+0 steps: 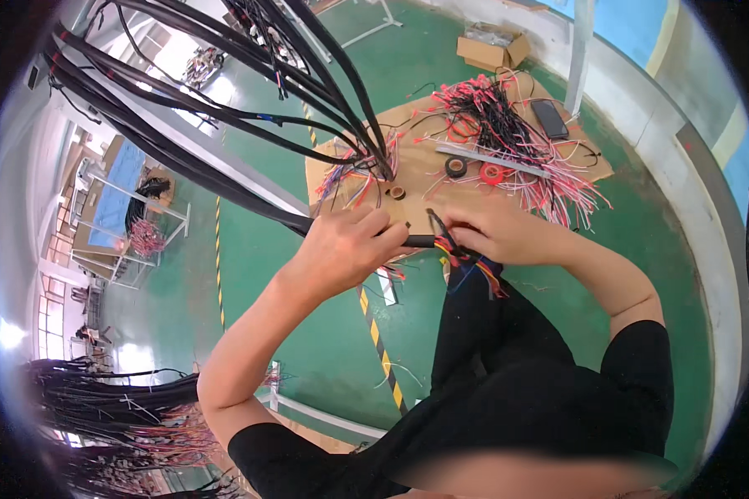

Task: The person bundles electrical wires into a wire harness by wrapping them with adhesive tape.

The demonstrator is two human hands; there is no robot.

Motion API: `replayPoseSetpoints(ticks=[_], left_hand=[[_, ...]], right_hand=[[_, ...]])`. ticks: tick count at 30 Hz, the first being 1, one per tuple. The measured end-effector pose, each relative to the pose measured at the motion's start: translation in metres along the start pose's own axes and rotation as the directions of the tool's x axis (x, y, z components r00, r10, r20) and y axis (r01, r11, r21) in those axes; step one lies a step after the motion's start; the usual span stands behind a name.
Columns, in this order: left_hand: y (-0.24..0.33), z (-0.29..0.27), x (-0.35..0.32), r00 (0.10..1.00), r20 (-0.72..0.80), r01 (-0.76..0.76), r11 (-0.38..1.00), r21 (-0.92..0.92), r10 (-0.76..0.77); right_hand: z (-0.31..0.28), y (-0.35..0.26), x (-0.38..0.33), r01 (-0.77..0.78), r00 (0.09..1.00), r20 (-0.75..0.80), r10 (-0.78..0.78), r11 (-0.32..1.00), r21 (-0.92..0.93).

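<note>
My left hand (345, 245) is closed round a thick black sheathed cable (420, 241), which comes from the hanging bundle at upper left. At the cable's end, loose coloured wires (484, 274), among them red, yellow and blue, fan out below my right hand (484, 230). The fingers of my right hand are pinched together where the wires leave the black sheath; exactly what they grip is partly hidden. Just beyond both hands, a small tape roll (397, 193) rests on the cardboard-covered table (499, 197).
Black tape (455, 167) and red tape (491, 173) lie by a metal strip (495, 160). Behind are a pile of black, red-tipped wires (503, 121), a phone (549, 119) and a cardboard box (493, 46). Thick black cables (216, 108) hang at upper left; more bundles (141, 407) at lower left.
</note>
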State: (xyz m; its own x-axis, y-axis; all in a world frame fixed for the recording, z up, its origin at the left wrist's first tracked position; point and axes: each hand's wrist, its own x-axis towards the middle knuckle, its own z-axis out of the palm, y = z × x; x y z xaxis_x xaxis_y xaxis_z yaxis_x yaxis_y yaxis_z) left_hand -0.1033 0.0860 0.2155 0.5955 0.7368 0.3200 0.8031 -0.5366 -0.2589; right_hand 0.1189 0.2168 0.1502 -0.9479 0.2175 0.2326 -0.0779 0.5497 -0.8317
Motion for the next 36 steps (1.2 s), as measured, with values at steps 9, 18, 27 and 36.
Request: replayPoseSetpoints(ticks=[9, 18, 27, 36], left_hand=[[0.008, 0.007, 0.005, 0.975, 0.141, 0.168, 0.984, 0.053, -0.174], [-0.003, 0.015, 0.061, 0.919, 0.391, -0.036, 0.978, 0.207, -0.049], [0.028, 0.064, 0.112, 0.88, 0.466, -0.112, 0.994, 0.011, 0.093], [0.027, 0.062, 0.102, 0.934, 0.331, -0.111, 0.99, -0.092, 0.135]], right_hand=[[0.009, 0.021, -0.024, 0.04, 0.978, -0.207, -0.035, 0.999, 0.019], [0.05, 0.107, -0.051, 0.195, 0.744, -0.667, -0.037, 0.967, 0.164], [0.041, 0.109, -0.051, 0.355, 0.652, -0.747, -0.129, 0.923, 0.151], [0.019, 0.097, -0.059, 0.315, 0.825, -0.564, -0.021, 0.846, 0.43]])
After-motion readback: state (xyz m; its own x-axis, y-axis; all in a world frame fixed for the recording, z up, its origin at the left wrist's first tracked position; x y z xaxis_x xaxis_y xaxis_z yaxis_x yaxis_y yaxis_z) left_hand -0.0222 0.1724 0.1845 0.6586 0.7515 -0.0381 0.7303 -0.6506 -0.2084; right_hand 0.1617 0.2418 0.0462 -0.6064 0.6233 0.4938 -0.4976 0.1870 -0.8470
